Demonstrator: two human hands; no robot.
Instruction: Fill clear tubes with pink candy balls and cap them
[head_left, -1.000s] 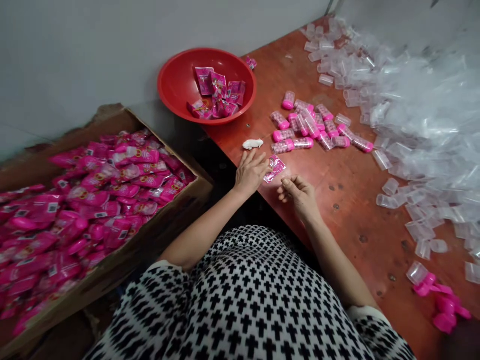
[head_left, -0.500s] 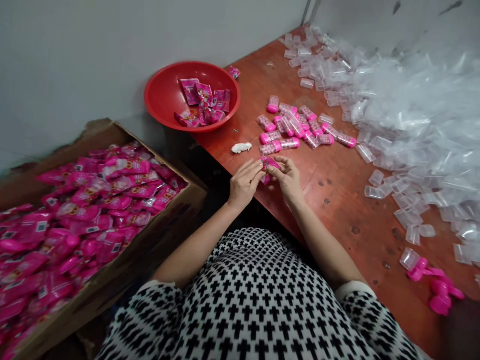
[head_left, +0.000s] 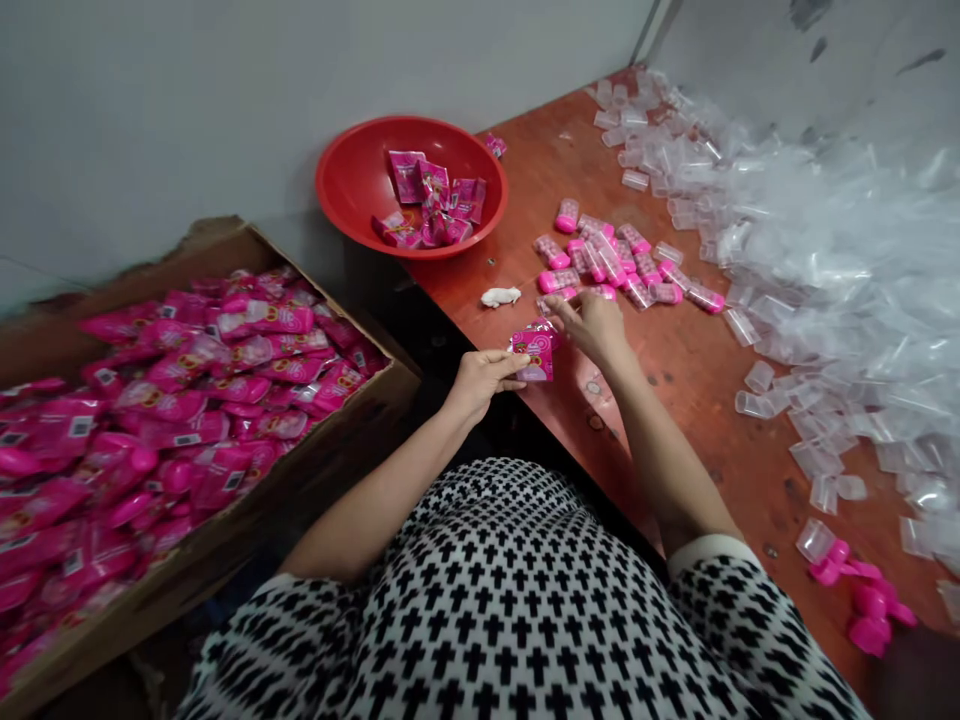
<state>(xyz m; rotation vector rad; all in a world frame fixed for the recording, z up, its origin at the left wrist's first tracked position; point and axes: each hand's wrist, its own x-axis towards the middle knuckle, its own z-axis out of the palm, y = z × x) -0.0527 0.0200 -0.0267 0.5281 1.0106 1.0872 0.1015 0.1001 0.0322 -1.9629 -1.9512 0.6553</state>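
My left hand point(head_left: 484, 384) pinches a small pink printed packet point(head_left: 534, 358) by its near left side, just over the table's front edge. Its upper end has a clear, shiny strip. To the right of the packet, my right hand point(head_left: 594, 326) has its fingers stretched out at the near side of a pile of clear tubes with pink caps point(head_left: 600, 255). Its fingertips overlap the nearest tube point(head_left: 553, 302); whether they touch it I cannot tell. Small pink beads show inside the tubes. A small white figure point(head_left: 500, 297) lies beyond the packet.
A red bowl point(head_left: 334, 205) with several pink packets stands at the table's far left corner. Below it, a cardboard box point(head_left: 337, 445) is full of pink packaged items. Clear plastic cups point(head_left: 825, 270) heap over the right side. Pink plastic pieces point(head_left: 870, 600) lie at the near right.
My right hand has let go of the packet and moved right to the tubes. The packet stays in my left hand, now flat and facing up. The view has shifted slightly left.
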